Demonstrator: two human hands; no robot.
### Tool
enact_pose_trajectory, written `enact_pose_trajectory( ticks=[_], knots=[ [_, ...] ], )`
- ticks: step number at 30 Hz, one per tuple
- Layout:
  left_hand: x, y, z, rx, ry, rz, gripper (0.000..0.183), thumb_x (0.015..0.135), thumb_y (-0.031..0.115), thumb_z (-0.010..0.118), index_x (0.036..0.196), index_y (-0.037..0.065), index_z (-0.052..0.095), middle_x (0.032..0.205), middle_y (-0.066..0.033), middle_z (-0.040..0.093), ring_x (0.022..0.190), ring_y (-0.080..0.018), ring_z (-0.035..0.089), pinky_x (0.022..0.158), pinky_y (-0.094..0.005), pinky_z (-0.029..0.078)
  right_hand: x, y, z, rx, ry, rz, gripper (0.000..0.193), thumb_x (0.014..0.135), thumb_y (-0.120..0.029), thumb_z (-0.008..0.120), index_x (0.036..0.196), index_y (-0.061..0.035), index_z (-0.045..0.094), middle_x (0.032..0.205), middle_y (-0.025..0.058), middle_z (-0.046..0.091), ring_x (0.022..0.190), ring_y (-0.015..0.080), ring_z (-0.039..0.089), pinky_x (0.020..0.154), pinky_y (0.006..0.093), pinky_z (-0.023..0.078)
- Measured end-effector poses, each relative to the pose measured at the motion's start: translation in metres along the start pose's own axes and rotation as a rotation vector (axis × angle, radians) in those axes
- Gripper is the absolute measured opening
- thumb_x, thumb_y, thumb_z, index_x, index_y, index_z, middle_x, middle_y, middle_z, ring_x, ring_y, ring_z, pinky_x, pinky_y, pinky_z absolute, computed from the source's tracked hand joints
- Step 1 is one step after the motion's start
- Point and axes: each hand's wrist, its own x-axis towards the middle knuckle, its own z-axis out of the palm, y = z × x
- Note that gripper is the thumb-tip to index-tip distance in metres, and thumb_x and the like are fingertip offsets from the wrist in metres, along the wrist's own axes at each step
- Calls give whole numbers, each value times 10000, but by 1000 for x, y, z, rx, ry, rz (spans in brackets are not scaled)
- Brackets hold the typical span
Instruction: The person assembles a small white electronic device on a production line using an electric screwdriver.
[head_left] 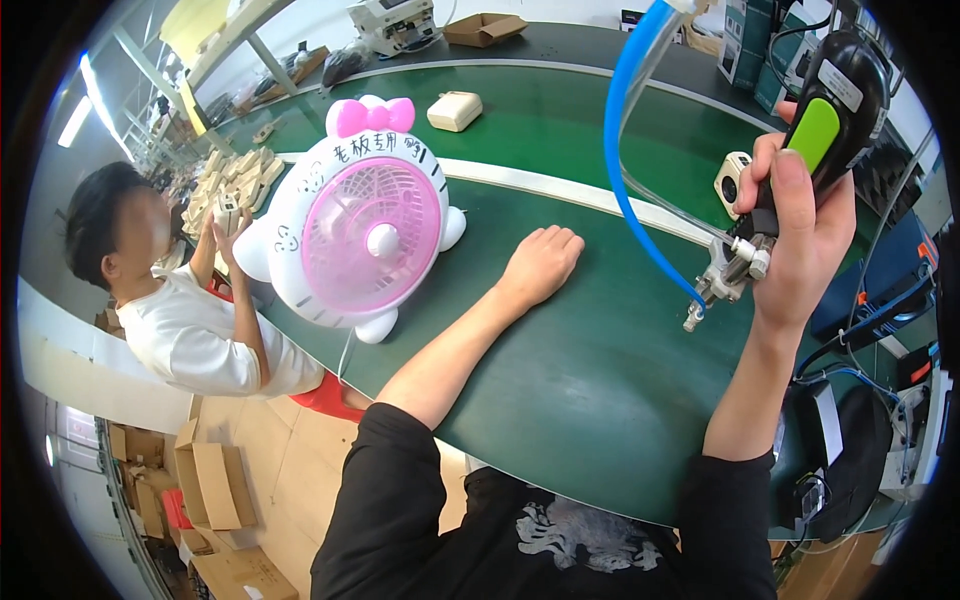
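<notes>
My left hand (545, 265) rests palm down on the green table in a loose fist, and nothing shows in it. To the right, my right hand (806, 225) is raised above the table. Its fingers are wrapped round a black handheld tool with a green panel (818, 130). A metal nozzle assembly (722, 280) sits below the grip, its tip pointing down over the table. A blue hose (612, 130) curves down to this nozzle, with a clear tube beside it. Behind the tool stands a small cream-white device (731, 185) with a dark round part, partly hidden by my hand.
A white and pink cat-shaped fan (290, 240) stands left of my left hand. A cream-white case (455, 111) lies beyond a pale rail (560, 200). At the left, a co-worker (190, 320) handles a white piece beside piled cream-coloured parts (225, 185). Cables and equipment (870, 300) crowd the right edge.
</notes>
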Motion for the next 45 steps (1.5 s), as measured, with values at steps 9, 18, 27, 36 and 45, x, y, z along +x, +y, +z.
enact_pose_trajectory(
  ticks=[9, 18, 27, 36, 45],
  knots=[
    [-3, -1, -2, -51, -34, -10, 91, 841, 76, 598, 928, 68, 624, 879, -92, 616, 860, -290, 609, 756, -410, 509, -1, 0, 1, 5, -14, 13, 387, 997, -181, 538, 1291, 63, 482, 877, 74, 570, 679, 104, 534, 626, 258, 455],
    [-3, 0, -3, -48, -34, -23, 100, 862, 71, 570, 948, 58, 620, 882, -102, 616, 856, -301, 616, 759, -415, 505, -1, 0, -1, -19, -14, 23, 394, 995, -186, 541, 1296, 59, 474, 876, 73, 569, 679, 109, 536, 630, 272, 463],
    [-4, 0, -3, -55, -10, -21, 122, 864, 74, 585, 976, 51, 629, 926, -103, 641, 863, -309, 636, 763, -409, 515, 0, 0, -2, -10, -18, 11, 404, 997, -205, 541, 1296, 59, 477, 872, 75, 572, 676, 115, 544, 626, 272, 470],
    [-6, -1, -1, 18, 42, 24, 129, 845, 83, 583, 973, 71, 594, 904, -58, 570, 879, -228, 586, 768, -355, 475, 1, -1, -1, -32, -19, 15, 411, 991, -211, 542, 1293, 60, 479, 875, 72, 576, 673, 104, 543, 603, 251, 464],
    [-6, -1, 0, 34, 53, 18, 110, 858, 92, 582, 966, 74, 593, 895, -62, 570, 873, -232, 586, 764, -358, 474, 0, -1, 0, -25, -8, 16, 413, 991, -217, 541, 1286, 68, 486, 874, 69, 579, 675, 102, 543, 605, 245, 461]
  ],
)
